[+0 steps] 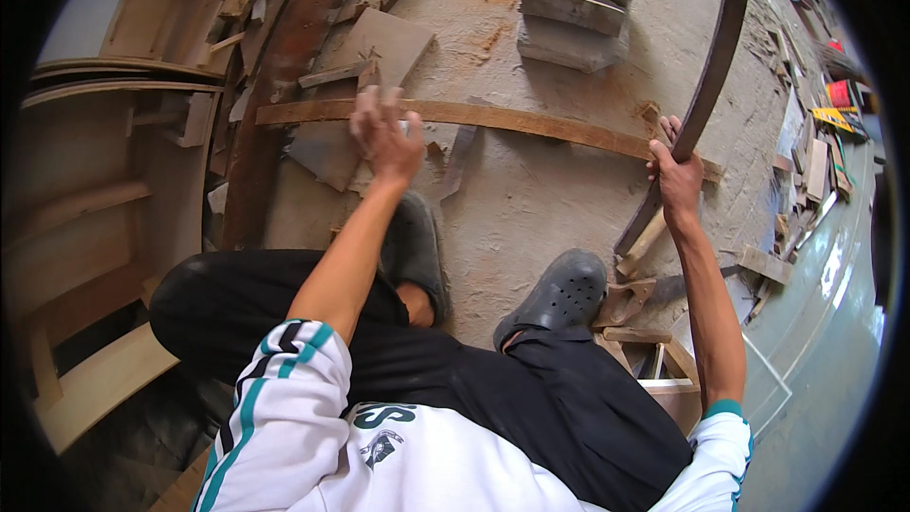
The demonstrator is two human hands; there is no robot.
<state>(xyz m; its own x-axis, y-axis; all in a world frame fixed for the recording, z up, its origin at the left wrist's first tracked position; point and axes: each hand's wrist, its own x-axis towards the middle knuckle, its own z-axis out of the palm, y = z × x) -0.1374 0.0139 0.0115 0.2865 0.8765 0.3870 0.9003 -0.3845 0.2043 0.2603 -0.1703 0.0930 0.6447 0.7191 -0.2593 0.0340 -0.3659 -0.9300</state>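
Observation:
My right hand (679, 175) is closed round a dark wooden strip (711, 76), held by its middle and slanting from the far right toward my right foot. Across the floor in front of me lies a long brown wooden strip (531, 123), its right end passing behind my right hand. Above that strip's left part is my left hand (387, 137), its fingers apart and slightly blurred, with nothing in them. Whether it touches the strip I cannot tell. A handsaw (627, 303) with a wooden handle lies beside my right shoe, partly hidden by my forearm.
Grey blocks (573, 19) are stacked on the floor (493, 218) beyond the strip. A rusty beam (294, 47) and wooden cabinet frames (114, 199) stand at the left. Wood offcuts (815, 171) and a glassy sheet (815, 322) lie at the right.

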